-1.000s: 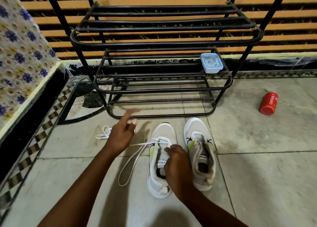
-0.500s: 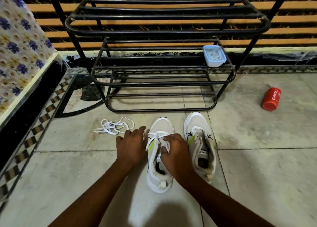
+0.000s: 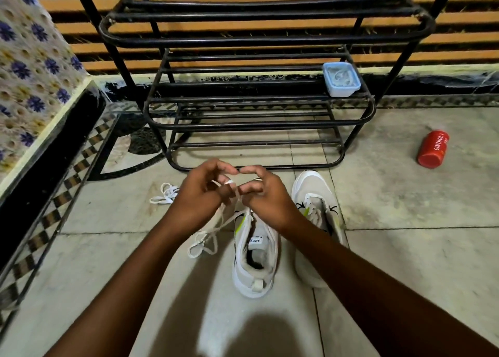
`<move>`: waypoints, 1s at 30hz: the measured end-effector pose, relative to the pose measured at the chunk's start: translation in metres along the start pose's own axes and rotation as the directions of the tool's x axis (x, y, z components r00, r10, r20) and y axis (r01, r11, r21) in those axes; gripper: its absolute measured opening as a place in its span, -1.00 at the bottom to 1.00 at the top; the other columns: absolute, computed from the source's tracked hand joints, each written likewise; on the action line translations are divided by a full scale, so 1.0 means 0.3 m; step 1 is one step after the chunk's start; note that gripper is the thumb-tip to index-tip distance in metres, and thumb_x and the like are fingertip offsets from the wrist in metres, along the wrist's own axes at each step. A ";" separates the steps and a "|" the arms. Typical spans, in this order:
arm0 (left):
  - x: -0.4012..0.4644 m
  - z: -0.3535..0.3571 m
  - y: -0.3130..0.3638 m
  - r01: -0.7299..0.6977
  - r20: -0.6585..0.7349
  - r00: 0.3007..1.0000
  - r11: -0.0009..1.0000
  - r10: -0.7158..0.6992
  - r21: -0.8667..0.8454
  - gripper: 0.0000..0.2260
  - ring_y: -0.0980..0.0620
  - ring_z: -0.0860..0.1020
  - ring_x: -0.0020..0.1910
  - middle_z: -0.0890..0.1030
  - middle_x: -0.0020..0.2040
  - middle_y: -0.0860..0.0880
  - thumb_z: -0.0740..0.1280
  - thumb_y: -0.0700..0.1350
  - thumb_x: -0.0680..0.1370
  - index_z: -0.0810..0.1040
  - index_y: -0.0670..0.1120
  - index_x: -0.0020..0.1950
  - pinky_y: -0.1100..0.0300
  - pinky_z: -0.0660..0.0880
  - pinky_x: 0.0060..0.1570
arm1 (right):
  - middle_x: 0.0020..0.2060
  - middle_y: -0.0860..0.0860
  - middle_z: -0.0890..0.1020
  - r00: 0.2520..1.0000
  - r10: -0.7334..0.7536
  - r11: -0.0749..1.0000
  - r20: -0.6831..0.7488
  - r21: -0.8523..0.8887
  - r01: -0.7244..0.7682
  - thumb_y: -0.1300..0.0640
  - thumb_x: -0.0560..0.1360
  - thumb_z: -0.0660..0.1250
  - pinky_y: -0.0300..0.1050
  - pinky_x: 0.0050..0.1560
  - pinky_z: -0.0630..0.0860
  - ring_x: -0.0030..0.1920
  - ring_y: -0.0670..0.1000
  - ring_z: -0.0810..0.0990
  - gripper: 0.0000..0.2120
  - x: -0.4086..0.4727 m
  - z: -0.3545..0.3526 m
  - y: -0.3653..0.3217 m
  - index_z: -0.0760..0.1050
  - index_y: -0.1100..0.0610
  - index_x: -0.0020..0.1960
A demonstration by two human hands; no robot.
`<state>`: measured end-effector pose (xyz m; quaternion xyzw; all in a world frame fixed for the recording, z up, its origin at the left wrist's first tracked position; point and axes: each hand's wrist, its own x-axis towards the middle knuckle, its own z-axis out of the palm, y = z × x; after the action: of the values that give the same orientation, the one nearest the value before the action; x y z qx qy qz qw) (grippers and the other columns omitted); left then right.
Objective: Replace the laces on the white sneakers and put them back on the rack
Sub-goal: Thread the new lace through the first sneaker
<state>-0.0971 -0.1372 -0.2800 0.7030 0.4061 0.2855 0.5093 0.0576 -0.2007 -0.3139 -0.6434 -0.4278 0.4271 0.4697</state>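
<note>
Far left on the floor tiles (image 3: 113, 211) I see a loose white lace (image 3: 165, 196) bunched up just beside my left wrist, probably either the pulled-out old one or the spare for the second shoe; I cannot tell which. Moving in, my left hand (image 3: 201, 194) is raised over the toe of the left sneaker (image 3: 256, 254), fingers curled, with the working lace (image 3: 216, 223) looped over 1 fingertip and pinched there. That lace trails down from my hands and its slack pools on the tile left of the shoe, so I judge I am drawing it up through the eyelets. My right hand (image 3: 266, 196) sits touching the left, fingers curled narrow and nipping the same lace, thumb and forefinger meeting up top. The 2 hands stay close so the strand stays taut between them. Next along, the right sneaker (image 3: 317, 223) stands just beside its partner, toe toward the rack, and looks unlaced. Behind both, the black metal shoe rack (image 3: 259, 125) waits with a small blue plastic box (image 3: 341, 79) on its middle tier. Far right, a red Cinthol bottle (image 3: 432, 149) lies on its side, well apart. Lacing is still underway; neither shoe is back on the rack.
</note>
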 end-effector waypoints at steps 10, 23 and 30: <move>-0.020 -0.115 -0.071 0.021 -0.133 0.991 1.000 -0.019 0.011 -0.90 0.25 0.56 -0.31 0.74 -0.18 0.08 0.44 -0.22 0.58 0.76 -0.09 -0.02 0.39 0.41 -0.32 | -0.29 0.08 0.69 0.995 -0.104 0.974 -0.004 0.203 0.102 0.48 0.43 0.40 -0.26 -0.21 0.51 -0.26 -0.04 0.60 -0.85 0.047 -0.130 -0.115 0.68 0.31 -0.10; -0.133 -0.193 -0.419 0.449 -0.324 0.882 0.817 -0.341 0.362 -0.87 -0.09 0.64 -0.09 0.70 -0.21 -0.02 0.49 -0.14 0.56 0.71 0.01 -0.18 0.13 0.39 -0.15 | -0.21 0.12 0.66 0.943 0.131 0.924 -0.305 0.381 -0.005 0.37 0.55 0.36 -0.24 -0.37 0.50 -0.29 -0.05 0.60 -0.87 0.073 -0.156 -0.025 0.66 0.24 0.00; -0.085 -0.077 -0.338 0.418 -0.357 0.848 0.908 -0.392 -0.004 -0.84 -0.03 0.67 -0.07 0.74 -0.23 0.02 0.52 -0.15 0.53 0.74 -0.01 -0.25 0.05 0.52 0.06 | -0.05 0.05 0.66 0.979 -0.068 0.984 -0.193 -0.173 0.034 0.28 0.47 0.48 0.01 0.13 0.61 -0.02 0.01 0.66 -0.69 0.043 -0.116 0.058 0.62 0.16 0.20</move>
<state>-0.1574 -0.1327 -0.3685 0.5577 0.6395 0.2768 0.4510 0.0967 -0.2002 -0.3260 -0.7090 -0.4298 0.3108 0.4648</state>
